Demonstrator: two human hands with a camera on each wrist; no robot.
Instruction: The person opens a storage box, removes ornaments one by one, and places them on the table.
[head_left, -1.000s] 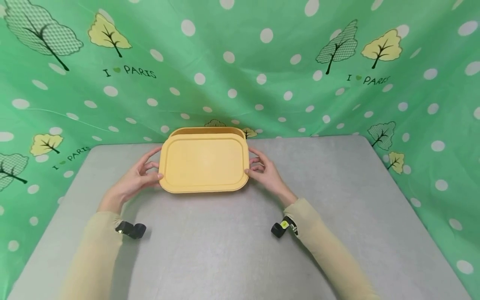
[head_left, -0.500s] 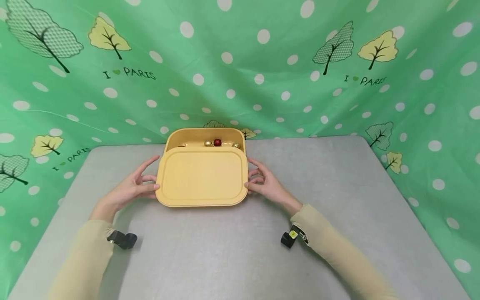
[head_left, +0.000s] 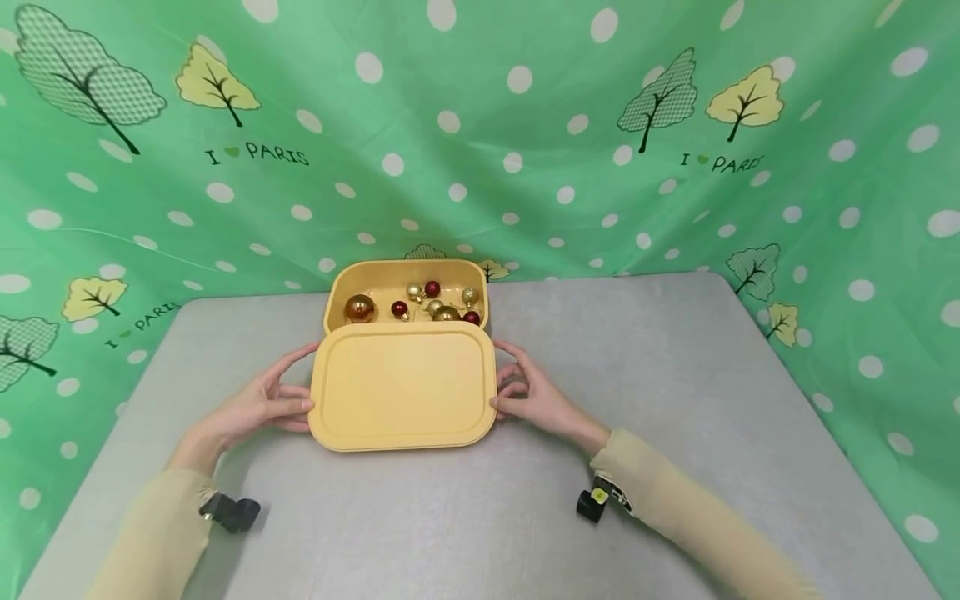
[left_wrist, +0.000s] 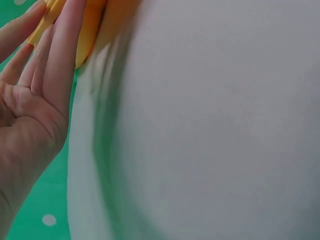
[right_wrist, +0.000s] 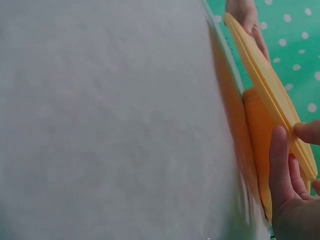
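A yellow rounded lid (head_left: 405, 387) is held level between both hands, in front of a yellow box (head_left: 405, 268) and partly over its near side. My left hand (head_left: 251, 408) pinches the lid's left edge, thumb on top and fingers beneath. At the opposite edge my right hand (head_left: 540, 400) pinches it the same way. Inside the box lie several ornament balls, among them a large copper one (head_left: 360, 308), a dark red one (head_left: 432, 288) and a gold one (head_left: 470, 296). The lid hides the box's near part. In the right wrist view the lid (right_wrist: 270, 90) stands above the box (right_wrist: 257, 135).
The grey table (head_left: 420, 525) extends in front of and beside the box. Behind it hangs a green dotted cloth (head_left: 487, 125) with printed trees, close to the box's far wall. Each wrist wears a small black camera, such as the left one (head_left: 231, 512).
Both hands have drawn the lid toward the person, off the box. The box's inside and its ornament balls have come into view.
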